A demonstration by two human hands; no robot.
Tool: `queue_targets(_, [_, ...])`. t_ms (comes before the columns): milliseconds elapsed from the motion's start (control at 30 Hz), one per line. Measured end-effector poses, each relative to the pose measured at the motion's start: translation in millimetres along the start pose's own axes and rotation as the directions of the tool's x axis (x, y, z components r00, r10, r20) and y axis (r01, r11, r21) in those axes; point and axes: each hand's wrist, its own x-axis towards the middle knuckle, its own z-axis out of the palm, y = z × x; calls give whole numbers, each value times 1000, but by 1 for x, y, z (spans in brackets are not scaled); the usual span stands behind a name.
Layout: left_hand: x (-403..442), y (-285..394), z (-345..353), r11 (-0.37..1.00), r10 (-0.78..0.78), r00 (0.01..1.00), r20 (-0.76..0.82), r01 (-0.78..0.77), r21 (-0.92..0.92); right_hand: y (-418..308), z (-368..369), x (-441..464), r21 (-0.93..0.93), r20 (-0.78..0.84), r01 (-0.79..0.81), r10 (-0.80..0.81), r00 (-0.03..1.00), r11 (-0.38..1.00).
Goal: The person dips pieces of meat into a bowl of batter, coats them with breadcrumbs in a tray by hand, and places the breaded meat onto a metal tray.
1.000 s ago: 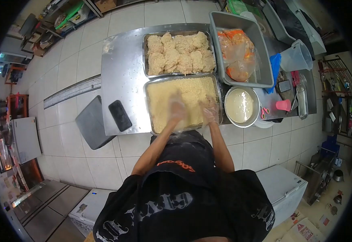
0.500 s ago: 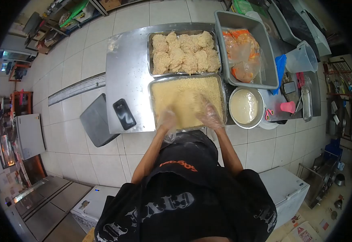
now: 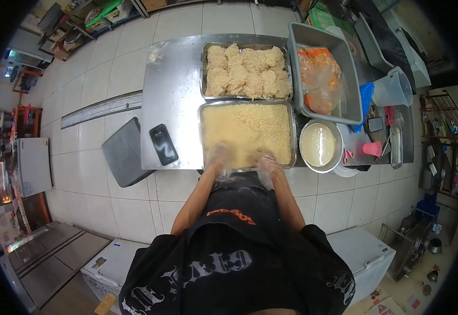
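And here at the steel table [image 3: 172, 79], both hands are down in the crumbs [image 3: 271, 123], which fill the shallow metal tray [image 3: 294, 131] at the near edge. What a look to them: pale yellow, fine and smooth as sand across the left, then coarser and lumpier over to the right, where they lie in little pebbly grains. The left hand [image 3: 220, 157] works at the near left of the tray, the right hand [image 3: 264, 163] at the near side just right of the middle, each in a clear, loose plastic glove. The fingers are a blur down there, so I can't tell whether either grip is wide or narrow, or if it has crumbs in it! Just beyond, a second tray [image 3: 204, 73] is packed with crumb-coated pieces [image 3: 247, 72], craggy and pale gold, crowding side by side. Over on the right, a round bowl [image 3: 340, 149] of creamy, shining batter [image 3: 319, 144] stands beside the crumbs, with a grey tub [image 3: 313, 35] farther back holding bagged orange contents [image 3: 321, 73]. Out left, a dark phone [image 3: 163, 144] lies on the steel.
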Motion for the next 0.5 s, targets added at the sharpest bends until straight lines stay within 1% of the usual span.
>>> queue_targets(33, [1, 11, 0, 959, -95, 994, 44, 104, -265, -12, -1, -2, -468, 9, 198, -220, 976, 861])
queue_targets(67, [-1, 21, 0, 987, -94, 995, 37, 98, -125, -25, -1, -8, -409, -58, 216, -261, 963, 887])
queue_targets(100, [-4, 47, -3, 996, -92, 995, 32, 92, 19, -39, -2, -14, -351, -125, 242, -302, 945, 905])
queue_targets(133, [-7, 82, -8, 983, -87, 996, 25, 82, 164, -57, -7, -19, 263, -263, 152, -80, 961, 953])
queue_targets(167, [-8, 117, -10, 950, -80, 997, 16, 71, 305, -65, -10, -20, 782, -240, 83, 176, 955, 618])
queue_targets(200, [-9, 146, -9, 896, -73, 997, 9, 61, 440, -48, -13, -17, 669, -257, 83, 125, 958, 738])
queue_targets(233, [-9, 160, -3, 824, -66, 998, 3, 52, 565, -15, -17, -11, 539, -266, 85, 74, 961, 838])
queue_targets(267, [-10, 160, 10, 751, 129, 988, -80, -44, 658, -6, -21, -9, 411, -258, 59, 54, 965, 910])
queue_targets(300, [-14, 158, 26, 652, 326, 935, -139, -116, 749, 2, -25, -7, 273, -250, 37, 33, 968, 961])
queue_targets(333, [-14, 155, 40, 531, 515, 840, -170, -157, 833, -5, -32, -7, 146, -236, -10, 45, 971, 989])
queue_targets(367, [-8, 153, 50, 448, 481, 876, -31, -216, 868, -13, -39, -7, 16, -223, -54, 56, 973, 998])
queue_targets(433, [2, 152, 62, 284, 361, 901, 239, -350, 893, -39, -49, -8, -48, -246, -113, 98, 964, 992])
queue_targets(467, [5, 152, 61, 354, 382, 905, 185, -328, 876, -47, -53, -7, -80, -262, -143, 118, 958, 986])
queue_targets(500, [6, 156, 56, 423, 399, 907, 131, -309, 852, -42, -52, -4, -16, -329, -71, 62, 942, 997])
